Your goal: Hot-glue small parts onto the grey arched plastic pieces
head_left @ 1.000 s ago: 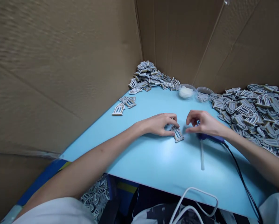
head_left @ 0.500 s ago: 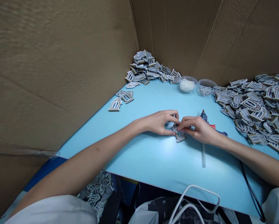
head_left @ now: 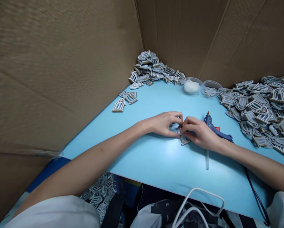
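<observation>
While pinching at mid-table — left hand (head_left: 163, 124) and right hand (head_left: 199, 133) both curled shut on one small arched window-shaped cutout of grey and cream layered board (head_left: 184, 139), its lower end poking out just under the right hand's grip. Big risk right there: a twist or a loosened pinch, and down it drops onto the pale blue laminate tabletop (head_left: 156, 164). Danger on the right, too — a blue hot-glue gun (head_left: 218, 131) lying just beyond the right hand, within reach of a careless wrist swing, with a translucent glue stick (head_left: 207, 160) beside the right wrist, easy to send rolling. Room to work? Plenty of blue toward the near tabletop edge, with a looped white cable (head_left: 196, 199) beyond it. Tighter on the far right — a heap of arched cutouts (head_left: 258, 110) near the right forearm, ready to spill if brushed.
</observation>
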{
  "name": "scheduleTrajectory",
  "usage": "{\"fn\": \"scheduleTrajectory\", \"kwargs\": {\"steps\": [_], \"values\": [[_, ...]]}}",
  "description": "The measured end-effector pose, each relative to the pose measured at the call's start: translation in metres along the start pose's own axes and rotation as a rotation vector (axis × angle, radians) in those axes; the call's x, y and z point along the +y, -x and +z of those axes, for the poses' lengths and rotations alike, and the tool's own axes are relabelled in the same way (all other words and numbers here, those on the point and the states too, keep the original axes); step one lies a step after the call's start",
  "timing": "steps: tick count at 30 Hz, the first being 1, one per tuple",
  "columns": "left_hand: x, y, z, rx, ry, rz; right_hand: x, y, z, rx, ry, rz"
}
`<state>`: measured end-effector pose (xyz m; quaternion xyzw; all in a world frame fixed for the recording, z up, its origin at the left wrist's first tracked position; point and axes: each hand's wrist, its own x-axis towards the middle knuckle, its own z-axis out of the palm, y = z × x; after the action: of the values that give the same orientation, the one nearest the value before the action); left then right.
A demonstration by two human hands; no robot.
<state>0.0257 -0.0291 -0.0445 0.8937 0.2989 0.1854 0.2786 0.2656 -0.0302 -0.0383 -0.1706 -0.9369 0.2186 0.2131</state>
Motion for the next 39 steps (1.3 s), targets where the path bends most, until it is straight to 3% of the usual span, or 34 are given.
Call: {"fn": "scheduleTrajectory", "kwargs": {"steps": [4, 7, 11, 14, 17, 20, 23, 25, 27, 32, 39], "values": [[0.0, 0.0, 0.0, 0.013, -0.009, 0.009, -0.009, -0.004, -0.007, -0.009, 0.125, 0.001], [0.001, 0.001, -0.001, 0.018, -0.026, 0.005, -0.016, -0.001, -0.036, -0.054, 0.343, 0.067], [0.002, 0.001, -0.001, 0.004, -0.042, -0.019, -0.011, 0.026, -0.078, -0.231, 0.658, 0.31], [0.001, 0.001, 0.0, 0.023, -0.046, -0.051, 0.0, 0.049, -0.084, -0.391, 0.739, 0.54], [-0.001, 0.0, 0.002, 0.047, -0.041, -0.067, 0.009, 0.061, -0.071, -0.361, 0.697, 0.626], [-0.002, 0.0, 0.003, 0.057, -0.013, -0.062, 0.017, 0.065, -0.059, -0.135, 0.591, 0.611], [-0.002, 0.0, 0.002, 0.077, 0.006, -0.076, 0.025, 0.069, -0.051, 0.054, 0.142, 0.575], [-0.002, -0.001, 0.001, 0.068, 0.025, -0.072, 0.026, 0.072, -0.047, 0.114, -0.228, 0.554], [-0.001, 0.0, 0.0, 0.051, 0.054, -0.055, 0.024, 0.075, -0.043, 0.125, -0.407, 0.557], [0.0, 0.0, 0.001, 0.054, 0.057, -0.043, 0.011, 0.073, -0.039, 0.029, -0.345, 0.541], [0.002, -0.002, 0.008, 0.09, 0.023, -0.061, 0.009, 0.067, -0.033, 0.014, -0.271, 0.541]]}}
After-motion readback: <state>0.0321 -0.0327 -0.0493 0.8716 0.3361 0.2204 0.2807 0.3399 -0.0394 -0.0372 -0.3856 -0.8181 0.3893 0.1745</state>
